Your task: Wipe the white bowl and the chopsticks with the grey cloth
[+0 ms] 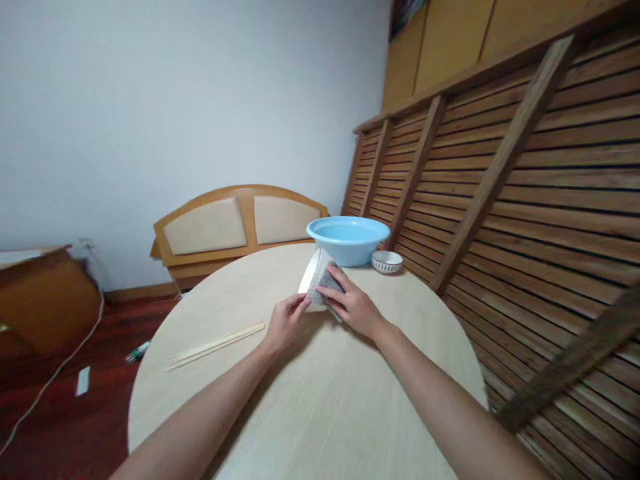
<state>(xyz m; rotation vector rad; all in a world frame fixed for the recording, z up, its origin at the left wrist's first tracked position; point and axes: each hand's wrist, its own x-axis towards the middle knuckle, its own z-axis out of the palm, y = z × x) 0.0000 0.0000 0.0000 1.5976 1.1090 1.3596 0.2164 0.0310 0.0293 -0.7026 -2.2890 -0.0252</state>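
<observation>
A white bowl [311, 272] is tipped on its side above the middle of the table, its opening facing left. My left hand [287, 323] pinches the near part of its rim between thumb and fingers. Over the bowl's outer side lies a grey cloth [331, 280], pressed there by the spread fingers of my right hand [356, 308]. A corner of the cloth hangs below that hand. The cloth and my right fingers hide much of the bowl's outside.
A light blue basin [349, 240] stands at the table's [350, 413] far edge, with a small patterned bowl [387, 262] to its right. Several chopsticks [217, 347] lie at left. Wooden slats [565, 220] lean along the right, and a headboard [240, 220] is behind.
</observation>
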